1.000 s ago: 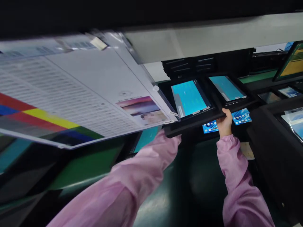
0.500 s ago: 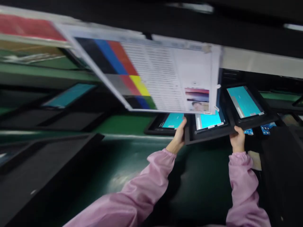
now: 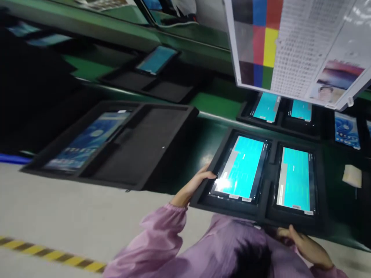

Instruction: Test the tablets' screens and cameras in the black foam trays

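I hold a black tray (image 3: pixel 269 185) close to my body, above the green conveyor belt (image 3: pixel 203 135). Two lit tablets lie in it, a left tablet (image 3: pixel 242 168) and a right tablet (image 3: pixel 297 179), both with cyan screens. My left hand (image 3: pixel 193 185) grips the tray's left edge. My right hand (image 3: pixel 304 245) holds its near right edge from below. Both arms wear pink sleeves.
A second black tray (image 3: pixel 150 143) lies to the left with one tablet (image 3: pixel 89 139) and an empty slot. Further trays with lit tablets (image 3: pixel 268 108) sit behind on the belt. A colour test chart (image 3: pixel 292 46) hangs overhead. A yellow-black floor stripe (image 3: pixel 52 256) runs at lower left.
I have pulled the tray with two tablets out from under the chart toward my body, and it now lies lower and nearer. My view has swung left and down.
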`<state>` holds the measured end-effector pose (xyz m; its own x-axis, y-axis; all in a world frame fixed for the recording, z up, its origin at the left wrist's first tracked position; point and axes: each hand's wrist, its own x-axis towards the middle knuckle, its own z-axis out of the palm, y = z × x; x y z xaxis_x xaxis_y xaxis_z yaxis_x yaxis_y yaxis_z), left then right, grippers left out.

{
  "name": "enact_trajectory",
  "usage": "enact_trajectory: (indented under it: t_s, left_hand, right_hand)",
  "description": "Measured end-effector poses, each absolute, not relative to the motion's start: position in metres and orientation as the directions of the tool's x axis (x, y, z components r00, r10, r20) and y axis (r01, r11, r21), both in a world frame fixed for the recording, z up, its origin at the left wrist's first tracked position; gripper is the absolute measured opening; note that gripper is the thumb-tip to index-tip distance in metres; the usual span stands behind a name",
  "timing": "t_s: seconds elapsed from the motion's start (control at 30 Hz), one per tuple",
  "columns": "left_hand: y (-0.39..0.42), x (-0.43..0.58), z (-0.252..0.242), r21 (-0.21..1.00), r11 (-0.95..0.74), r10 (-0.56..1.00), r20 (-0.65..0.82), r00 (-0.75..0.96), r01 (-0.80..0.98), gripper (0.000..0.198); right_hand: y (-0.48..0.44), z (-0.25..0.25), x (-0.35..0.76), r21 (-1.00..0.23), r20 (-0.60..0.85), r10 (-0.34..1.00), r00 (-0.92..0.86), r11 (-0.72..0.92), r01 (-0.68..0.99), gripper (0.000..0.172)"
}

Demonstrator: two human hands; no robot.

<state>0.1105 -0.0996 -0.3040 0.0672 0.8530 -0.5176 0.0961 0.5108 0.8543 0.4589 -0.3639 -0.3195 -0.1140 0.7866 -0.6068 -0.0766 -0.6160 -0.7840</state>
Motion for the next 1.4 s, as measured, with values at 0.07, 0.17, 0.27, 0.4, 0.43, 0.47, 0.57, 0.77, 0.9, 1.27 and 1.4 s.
enact_trajectory:
  t_s: [0.07, 0.17, 0.27, 0.4, 0.43, 0.47, 0.57, 0.77, 0.9, 1.27, 1.4]
  left_hand:
    - [-0.093, 0.100, -0.312, 0.909, 0.372, 0.910, -0.397, 0.119, 0.188, 0.069]
    - [-0.077, 0.101, -0.323, 0.948, -0.037, 0.955, -0.059, 0.289, 0.316, 0.072]
    - [-0.065, 0.112, -0.334, 0.914, -0.157, 0.953, 0.041, 0.299, 0.375, 0.067]
    - [-0.058, 0.128, -0.344, 0.860, -0.128, 0.984, 0.046, 0.174, 0.494, 0.064]
    - [-0.058, 0.130, -0.344, 0.841, -0.150, 0.982, 0.066, 0.176, 0.521, 0.064]
    - [-0.059, 0.132, -0.344, 0.820, -0.180, 0.978, 0.089, 0.190, 0.543, 0.064]
    - [-0.064, 0.138, -0.338, 0.771, -0.254, 0.963, 0.143, 0.230, 0.584, 0.069]
    - [-0.074, 0.146, -0.322, 0.768, -0.198, 0.967, 0.051, 0.250, 0.609, 0.115]
    - [-0.091, 0.127, -0.316, 0.836, -0.108, 0.955, -0.063, 0.291, 0.538, 0.105]
    - [-0.135, 0.087, -0.327, 0.898, -0.055, 0.906, -0.140, 0.401, 0.437, 0.107]
    - [-0.134, 0.087, -0.330, 0.904, -0.070, 0.913, -0.113, 0.393, 0.422, 0.106]
  right_hand:
    - [-0.371, -0.302, 0.476, -0.772, -0.634, 0.745, -0.207, -0.624, 0.118, 0.079]
    - [-0.360, -0.280, 0.491, -0.798, -0.511, 0.855, 0.088, -0.510, 0.320, 0.068]
    - [-0.322, -0.270, 0.485, -0.689, -0.039, 0.940, 0.338, -0.270, 0.673, 0.051]
    - [-0.267, -0.287, 0.466, -0.393, 0.176, 0.980, 0.091, -0.015, 0.919, 0.045]
    - [-0.260, -0.294, 0.463, -0.354, 0.178, 0.983, 0.035, 0.031, 0.935, 0.044]
    - [-0.256, -0.301, 0.463, -0.324, 0.173, 0.985, -0.007, 0.063, 0.944, 0.044]
    - [-0.260, -0.319, 0.473, -0.285, 0.165, 0.985, -0.054, 0.100, 0.953, 0.042]
    - [-0.286, -0.330, 0.521, -0.397, 0.252, 0.952, 0.177, -0.065, 0.916, 0.050]
    - [-0.297, -0.314, 0.518, -0.528, 0.252, 0.922, 0.293, -0.122, 0.840, 0.057]
    - [-0.280, -0.304, 0.487, -0.567, 0.130, 0.963, 0.235, -0.121, 0.814, 0.079]
    - [-0.276, -0.303, 0.487, -0.537, 0.099, 0.971, 0.218, -0.132, 0.833, 0.085]
